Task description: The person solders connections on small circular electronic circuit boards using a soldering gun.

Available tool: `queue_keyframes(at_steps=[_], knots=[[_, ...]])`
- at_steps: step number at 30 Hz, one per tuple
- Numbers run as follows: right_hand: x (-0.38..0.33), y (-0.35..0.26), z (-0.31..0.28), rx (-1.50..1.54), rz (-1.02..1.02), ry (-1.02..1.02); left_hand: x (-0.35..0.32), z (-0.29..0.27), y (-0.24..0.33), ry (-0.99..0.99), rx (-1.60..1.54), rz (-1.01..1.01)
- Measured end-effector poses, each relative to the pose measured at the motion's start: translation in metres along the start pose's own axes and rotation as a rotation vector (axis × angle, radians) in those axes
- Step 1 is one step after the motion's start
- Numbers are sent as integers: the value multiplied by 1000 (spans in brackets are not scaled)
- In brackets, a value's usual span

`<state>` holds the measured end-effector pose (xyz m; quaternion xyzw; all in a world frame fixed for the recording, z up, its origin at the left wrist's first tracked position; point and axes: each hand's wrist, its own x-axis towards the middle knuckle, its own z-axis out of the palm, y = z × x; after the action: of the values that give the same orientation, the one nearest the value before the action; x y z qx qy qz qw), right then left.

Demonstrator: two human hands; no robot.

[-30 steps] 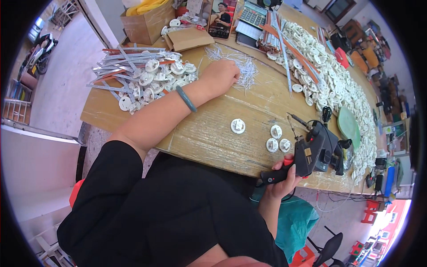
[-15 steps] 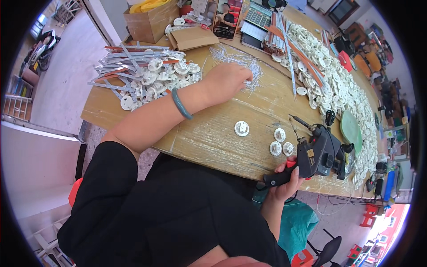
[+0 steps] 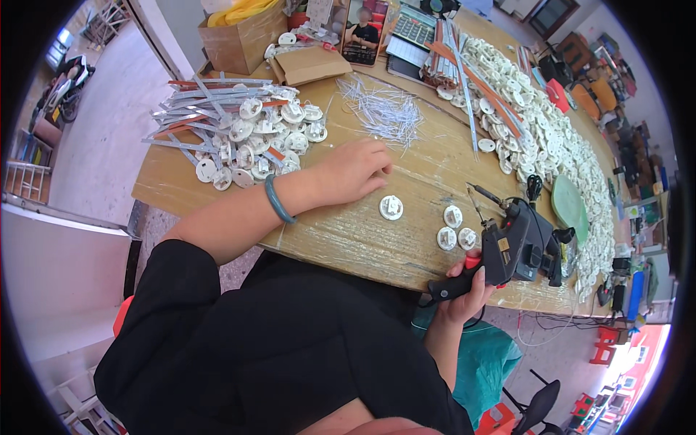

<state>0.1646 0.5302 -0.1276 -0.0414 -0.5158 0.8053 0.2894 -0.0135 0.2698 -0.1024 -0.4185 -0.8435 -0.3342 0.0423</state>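
Bare tabletop (image 3: 420,214) between white discs (image 3: 391,208)

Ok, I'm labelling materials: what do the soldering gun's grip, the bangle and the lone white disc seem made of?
Soldering gun's grip: likely plastic, dull black, moulded-looking.
Bangle: perhaps stone, glass or plastic; smooth grey-green ring.
Lone white disc: probably plastic, satin white with raised details.

Left grip (image 3: 354,172) palm-down and loosely curled, right grip (image 3: 465,304) firmly closed

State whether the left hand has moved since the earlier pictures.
Yes: the left hand has drawn back from the pile of thin white strands toward the near edge of the table.
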Motion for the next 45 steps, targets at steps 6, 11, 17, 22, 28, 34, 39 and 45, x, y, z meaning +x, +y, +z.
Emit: queue_keyframes(at_steps=[6,11,17,22,28,34,39,45], knots=[[1,5,-2,16,-32,19,3,-2,11,-187,-238,252],[2,3,-2,-4,-32,-5,-5,9,20,-303,-11,279],[0,4,-7,15,-25,-10,-4,-6,24,-241,43,193],[-1,1,-4,22,-12,-20,-4,-39,-8,7,-24,6],[6,7,-6,-7,-34,-47,7,-62,-32,137,-104,-146],[3,5,-6,1,-39,-40,2,-51,-30,-103,-223,-142],[4,5,-3,12,-28,-30,-1,-14,-11,-162,-123,-108],[2,2,-4,-3,-26,-31,-7,4,-8,-117,-22,-42]])
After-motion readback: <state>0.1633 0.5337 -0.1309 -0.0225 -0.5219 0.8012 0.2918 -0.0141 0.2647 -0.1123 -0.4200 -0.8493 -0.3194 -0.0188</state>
